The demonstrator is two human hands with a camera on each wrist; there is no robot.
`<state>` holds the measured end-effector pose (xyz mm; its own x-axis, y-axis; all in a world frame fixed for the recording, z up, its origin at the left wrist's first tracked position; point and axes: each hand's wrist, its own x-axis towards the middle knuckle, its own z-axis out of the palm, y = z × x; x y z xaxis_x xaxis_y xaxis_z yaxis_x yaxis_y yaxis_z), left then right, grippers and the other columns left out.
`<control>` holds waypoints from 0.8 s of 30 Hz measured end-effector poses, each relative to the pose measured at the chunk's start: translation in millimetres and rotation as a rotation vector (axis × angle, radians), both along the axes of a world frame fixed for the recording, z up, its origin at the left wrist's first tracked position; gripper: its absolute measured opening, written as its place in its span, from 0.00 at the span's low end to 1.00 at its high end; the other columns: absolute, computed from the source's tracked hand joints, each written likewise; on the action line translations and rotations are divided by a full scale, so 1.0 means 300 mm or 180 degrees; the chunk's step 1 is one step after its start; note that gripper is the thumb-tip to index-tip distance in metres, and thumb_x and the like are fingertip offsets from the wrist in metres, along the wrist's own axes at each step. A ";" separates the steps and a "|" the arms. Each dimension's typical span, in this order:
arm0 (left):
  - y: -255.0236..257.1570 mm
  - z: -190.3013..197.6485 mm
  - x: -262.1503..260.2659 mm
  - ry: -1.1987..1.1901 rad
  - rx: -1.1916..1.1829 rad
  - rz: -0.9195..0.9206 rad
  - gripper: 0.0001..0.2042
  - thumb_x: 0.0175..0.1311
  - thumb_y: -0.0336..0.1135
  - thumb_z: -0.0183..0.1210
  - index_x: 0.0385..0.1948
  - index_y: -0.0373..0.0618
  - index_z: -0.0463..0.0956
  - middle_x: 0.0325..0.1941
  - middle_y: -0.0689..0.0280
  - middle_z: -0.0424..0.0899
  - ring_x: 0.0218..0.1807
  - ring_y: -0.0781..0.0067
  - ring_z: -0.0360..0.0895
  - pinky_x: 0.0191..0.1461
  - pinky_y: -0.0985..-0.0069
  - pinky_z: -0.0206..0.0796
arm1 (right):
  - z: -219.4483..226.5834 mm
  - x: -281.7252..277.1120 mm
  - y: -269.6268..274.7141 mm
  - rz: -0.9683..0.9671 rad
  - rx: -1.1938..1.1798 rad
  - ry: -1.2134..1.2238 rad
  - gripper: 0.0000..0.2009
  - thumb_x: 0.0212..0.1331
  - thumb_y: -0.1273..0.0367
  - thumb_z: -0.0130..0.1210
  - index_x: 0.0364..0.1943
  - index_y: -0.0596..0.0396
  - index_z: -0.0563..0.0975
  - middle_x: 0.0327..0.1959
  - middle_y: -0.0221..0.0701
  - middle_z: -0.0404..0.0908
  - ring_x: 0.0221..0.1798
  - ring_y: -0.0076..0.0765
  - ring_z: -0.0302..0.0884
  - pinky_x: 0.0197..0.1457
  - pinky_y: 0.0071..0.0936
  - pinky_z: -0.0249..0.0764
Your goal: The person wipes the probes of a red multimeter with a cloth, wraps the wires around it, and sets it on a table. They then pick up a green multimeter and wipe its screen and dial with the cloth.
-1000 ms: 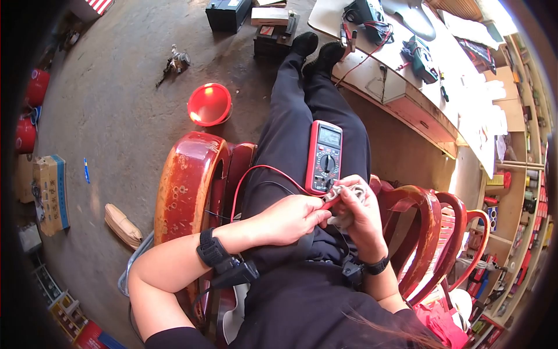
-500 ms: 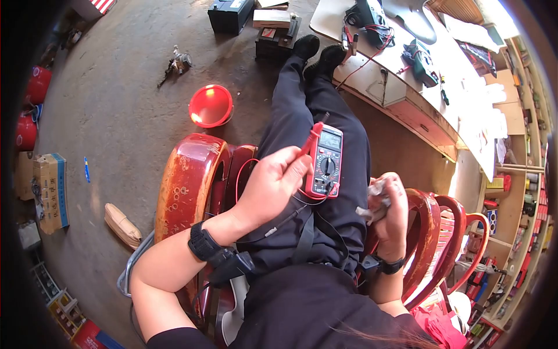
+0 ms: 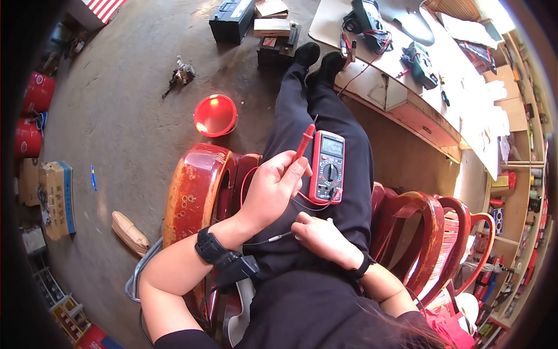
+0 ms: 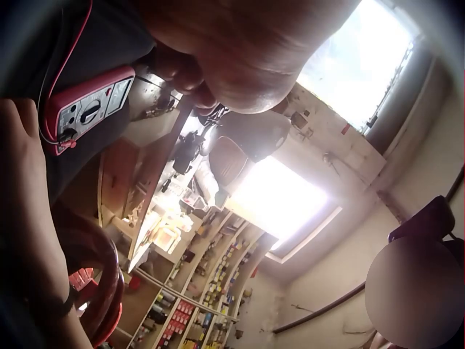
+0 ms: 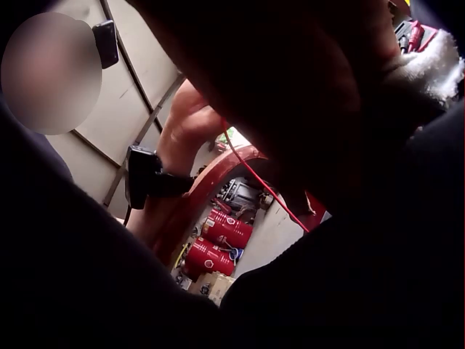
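Observation:
A red-and-black multimeter (image 3: pixel 328 168) lies face up on the person's dark-trousered thighs. Its red test probe (image 3: pixel 305 141) is gripped by the left hand (image 3: pixel 270 189), tip pointing up beside the meter's display. Low over the lap, the right hand (image 3: pixel 326 238) has its fingers curled at the end of the black test lead (image 3: pixel 278 237); the probe's handle is hidden by the fingers. A crumpled white cloth (image 5: pixel 438 69) shows against that hand in the right wrist view. A red lead (image 5: pixel 261 182) crosses that same view.
Red wooden chair armrests (image 3: pixel 195 192) flank the person. A red bucket (image 3: pixel 215 115), car batteries (image 3: pixel 231 22) and a cardboard box (image 3: pixel 57 200) stand on the floor. The desk (image 3: pixel 407 87) at the right holds a charger with clamps and a green-black device (image 3: pixel 419 65).
The hands first met over the lap, then parted, the left raising the red probe. The right hand has since swung inward from the right armrest to the black lead, keeping the white cloth.

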<state>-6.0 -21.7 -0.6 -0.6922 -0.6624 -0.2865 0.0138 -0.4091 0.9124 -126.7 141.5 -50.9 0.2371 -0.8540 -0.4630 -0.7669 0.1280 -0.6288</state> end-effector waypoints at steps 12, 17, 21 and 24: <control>0.003 0.004 0.003 -0.0016 -0.0150 0.0050 0.14 0.81 0.44 0.51 0.38 0.45 0.77 0.19 0.78 0.67 0.21 0.92 0.61 0.25 0.86 0.51 | 0.030 -0.054 -0.012 -0.0801 -0.0664 -0.0236 0.05 0.51 0.71 0.62 0.33 0.52 0.81 0.32 0.34 0.78 0.36 0.47 0.82 0.41 0.38 0.79; 0.005 -0.001 0.000 -0.0028 -0.0059 0.0042 0.14 0.81 0.44 0.51 0.38 0.45 0.77 0.19 0.78 0.68 0.21 0.92 0.61 0.25 0.86 0.50 | 0.030 -0.100 -0.004 -0.0645 -0.0634 -0.0173 0.08 0.53 0.71 0.64 0.38 0.51 0.83 0.36 0.34 0.81 0.39 0.46 0.83 0.44 0.38 0.79; 0.012 -0.007 -0.002 -0.0071 -0.0058 -0.0081 0.14 0.81 0.44 0.51 0.39 0.45 0.78 0.20 0.78 0.68 0.21 0.92 0.61 0.25 0.86 0.51 | -0.064 -0.036 0.043 0.0075 -0.0359 0.0261 0.08 0.53 0.71 0.63 0.36 0.54 0.77 0.36 0.37 0.79 0.37 0.49 0.84 0.38 0.45 0.80; 0.009 -0.002 0.000 -0.0120 -0.0013 -0.0141 0.13 0.81 0.43 0.51 0.39 0.46 0.78 0.20 0.78 0.70 0.22 0.91 0.63 0.26 0.87 0.53 | -0.051 -0.017 0.033 0.0116 -0.0354 0.0342 0.09 0.50 0.71 0.64 0.33 0.54 0.75 0.33 0.37 0.78 0.35 0.50 0.83 0.37 0.45 0.80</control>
